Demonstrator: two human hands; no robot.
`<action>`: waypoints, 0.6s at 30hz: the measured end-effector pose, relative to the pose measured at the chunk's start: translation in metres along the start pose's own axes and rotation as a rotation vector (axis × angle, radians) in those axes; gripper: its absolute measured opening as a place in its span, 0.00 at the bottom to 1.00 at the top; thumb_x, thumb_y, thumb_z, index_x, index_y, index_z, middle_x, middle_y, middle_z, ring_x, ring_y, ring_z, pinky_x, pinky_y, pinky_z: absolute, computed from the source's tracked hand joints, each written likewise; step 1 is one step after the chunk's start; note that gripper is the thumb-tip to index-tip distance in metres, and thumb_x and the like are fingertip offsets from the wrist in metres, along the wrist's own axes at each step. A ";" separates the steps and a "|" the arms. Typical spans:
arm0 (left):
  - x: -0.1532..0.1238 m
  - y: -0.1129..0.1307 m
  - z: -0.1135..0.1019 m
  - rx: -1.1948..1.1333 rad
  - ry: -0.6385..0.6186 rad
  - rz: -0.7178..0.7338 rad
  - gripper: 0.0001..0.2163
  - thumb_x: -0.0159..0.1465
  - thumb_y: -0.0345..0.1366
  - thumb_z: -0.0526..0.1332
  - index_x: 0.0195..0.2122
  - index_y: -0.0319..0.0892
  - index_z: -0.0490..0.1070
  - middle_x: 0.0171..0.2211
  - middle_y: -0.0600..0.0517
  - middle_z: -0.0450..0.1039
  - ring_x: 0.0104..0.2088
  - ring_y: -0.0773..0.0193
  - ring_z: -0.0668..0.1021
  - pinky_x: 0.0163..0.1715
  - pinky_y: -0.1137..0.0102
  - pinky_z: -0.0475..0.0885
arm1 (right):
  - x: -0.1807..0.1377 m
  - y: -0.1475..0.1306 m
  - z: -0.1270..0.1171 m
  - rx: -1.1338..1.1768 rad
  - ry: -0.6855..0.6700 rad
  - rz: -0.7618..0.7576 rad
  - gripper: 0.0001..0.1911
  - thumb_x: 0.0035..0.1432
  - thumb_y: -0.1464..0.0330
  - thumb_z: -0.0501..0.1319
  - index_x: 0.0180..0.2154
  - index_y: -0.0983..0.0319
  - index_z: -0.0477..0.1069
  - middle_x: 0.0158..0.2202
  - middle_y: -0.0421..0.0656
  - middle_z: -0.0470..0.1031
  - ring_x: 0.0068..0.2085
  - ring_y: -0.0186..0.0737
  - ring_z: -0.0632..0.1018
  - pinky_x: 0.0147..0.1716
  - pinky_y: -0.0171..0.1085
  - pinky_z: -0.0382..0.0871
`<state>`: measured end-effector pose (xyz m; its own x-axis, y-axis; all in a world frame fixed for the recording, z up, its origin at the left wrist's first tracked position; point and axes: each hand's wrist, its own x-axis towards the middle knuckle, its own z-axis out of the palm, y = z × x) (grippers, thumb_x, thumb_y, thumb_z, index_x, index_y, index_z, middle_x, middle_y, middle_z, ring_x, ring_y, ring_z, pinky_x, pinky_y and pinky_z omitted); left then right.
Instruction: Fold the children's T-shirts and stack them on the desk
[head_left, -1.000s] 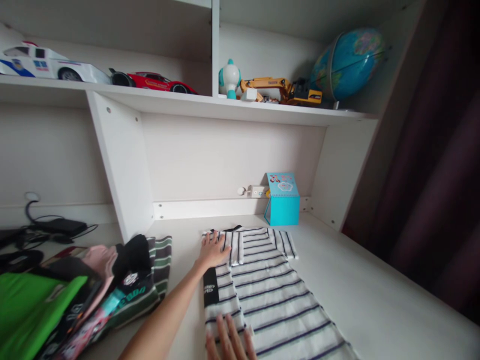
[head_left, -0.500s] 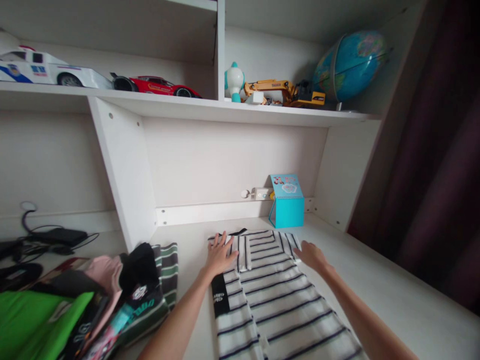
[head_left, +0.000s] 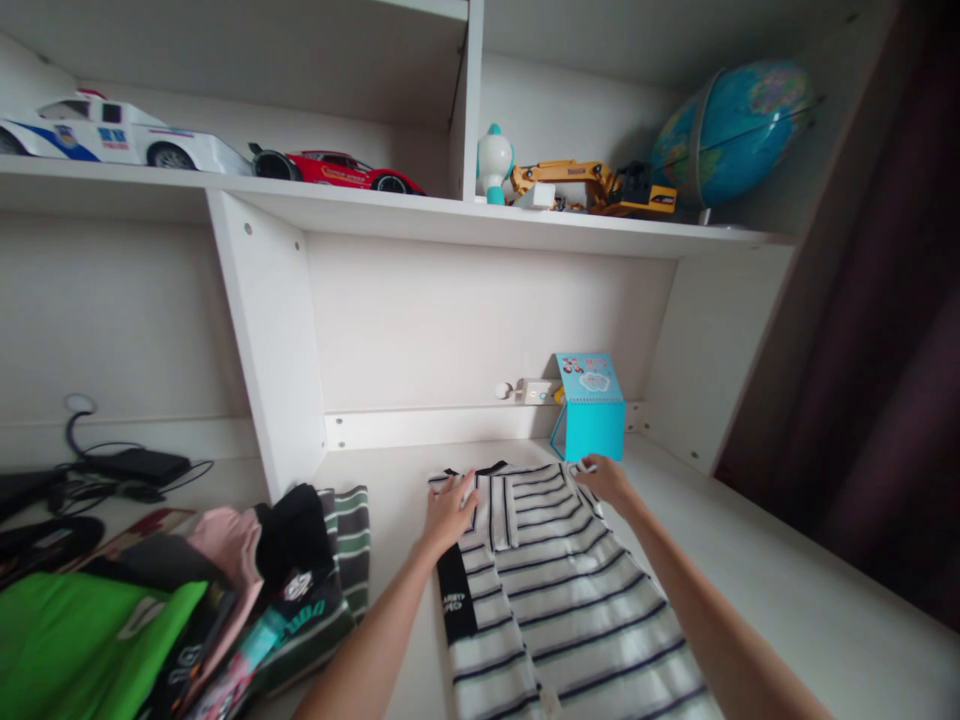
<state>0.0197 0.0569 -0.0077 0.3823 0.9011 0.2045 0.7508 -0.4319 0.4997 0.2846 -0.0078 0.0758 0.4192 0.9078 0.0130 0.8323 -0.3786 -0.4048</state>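
Note:
A white shirt with dark stripes (head_left: 570, 590) lies on the white desk, its left side folded inward so a sleeve with a black lettered patch (head_left: 456, 595) shows along that edge. My left hand (head_left: 451, 508) rests on the folded upper left part, fingers spread and flat on the cloth. At the upper right corner, my right hand (head_left: 606, 480) pinches the shirt's sleeve or shoulder fabric between thumb and fingers. Its exact grip is partly hidden.
Clothes lie heaped at the left, with a green garment (head_left: 90, 640) in front. A blue desk calendar (head_left: 594, 425) stands behind the shirt. Cables and a black adapter (head_left: 142, 465) lie far left. The shelf (head_left: 420, 215) above bears toy vehicles and a globe (head_left: 739, 130).
My right hand has moved up and inward, bringing the right sleeve toward the collar. My left hand stays on the upper left part. The view has shifted slightly left.

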 end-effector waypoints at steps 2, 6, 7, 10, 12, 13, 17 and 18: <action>0.003 -0.003 -0.001 -0.132 0.077 -0.062 0.23 0.65 0.46 0.40 0.60 0.49 0.52 0.52 0.52 0.66 0.56 0.60 0.63 0.57 0.59 0.50 | -0.018 -0.036 0.006 -0.017 0.033 -0.153 0.11 0.57 0.71 0.54 0.43 0.64 0.66 0.38 0.43 0.72 0.40 0.36 0.73 0.41 0.36 0.65; 0.007 -0.011 -0.002 -0.361 0.176 -0.125 0.23 0.65 0.44 0.41 0.58 0.40 0.55 0.43 0.50 0.74 0.45 0.64 0.74 0.47 0.71 0.64 | -0.069 -0.100 0.043 -0.068 0.030 -0.359 0.15 0.55 0.75 0.51 0.45 0.62 0.65 0.41 0.46 0.72 0.42 0.39 0.73 0.39 0.34 0.63; 0.007 -0.012 -0.002 -0.389 0.192 -0.128 0.23 0.65 0.43 0.42 0.58 0.40 0.56 0.42 0.49 0.74 0.45 0.64 0.74 0.46 0.71 0.65 | -0.083 -0.109 0.052 -0.085 0.011 -0.391 0.16 0.53 0.73 0.54 0.46 0.63 0.65 0.42 0.48 0.71 0.43 0.41 0.73 0.39 0.35 0.64; 0.006 -0.012 -0.001 -0.429 0.222 -0.106 0.21 0.64 0.42 0.47 0.56 0.41 0.59 0.41 0.49 0.75 0.45 0.63 0.74 0.45 0.72 0.65 | -0.121 -0.112 0.059 -0.127 -0.046 -0.456 0.22 0.48 0.70 0.60 0.48 0.64 0.64 0.45 0.51 0.70 0.46 0.48 0.72 0.40 0.38 0.66; 0.006 -0.011 0.000 -0.405 0.233 -0.081 0.19 0.62 0.40 0.51 0.55 0.43 0.61 0.41 0.50 0.75 0.45 0.64 0.74 0.45 0.72 0.65 | -0.144 -0.090 0.048 -0.141 -0.055 -0.495 0.21 0.50 0.69 0.59 0.48 0.63 0.65 0.47 0.50 0.69 0.48 0.48 0.70 0.43 0.40 0.66; 0.006 -0.011 0.001 -0.377 0.236 -0.070 0.19 0.62 0.39 0.52 0.54 0.44 0.62 0.41 0.51 0.75 0.45 0.64 0.74 0.45 0.72 0.65 | -0.155 -0.073 0.040 -0.153 -0.057 -0.502 0.20 0.51 0.70 0.58 0.48 0.63 0.65 0.47 0.50 0.69 0.49 0.48 0.70 0.44 0.41 0.65; 0.008 -0.013 0.005 -0.276 0.229 -0.036 0.17 0.57 0.34 0.58 0.49 0.44 0.67 0.42 0.52 0.74 0.44 0.64 0.74 0.47 0.70 0.65 | -0.195 0.012 0.020 -0.223 -0.109 -0.499 0.19 0.49 0.70 0.57 0.45 0.61 0.67 0.45 0.48 0.71 0.44 0.46 0.73 0.41 0.40 0.69; 0.009 -0.014 0.006 -0.268 0.225 -0.028 0.17 0.57 0.33 0.59 0.49 0.44 0.67 0.42 0.52 0.74 0.44 0.64 0.74 0.48 0.69 0.64 | -0.203 0.032 0.022 -0.225 -0.128 -0.516 0.18 0.47 0.69 0.58 0.43 0.60 0.67 0.43 0.47 0.72 0.42 0.44 0.75 0.37 0.38 0.71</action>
<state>0.0162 0.0706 -0.0181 0.2126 0.9112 0.3529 0.5803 -0.4083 0.7046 0.2180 -0.2006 0.0404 -0.0972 0.9944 0.0405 0.9798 0.1027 -0.1714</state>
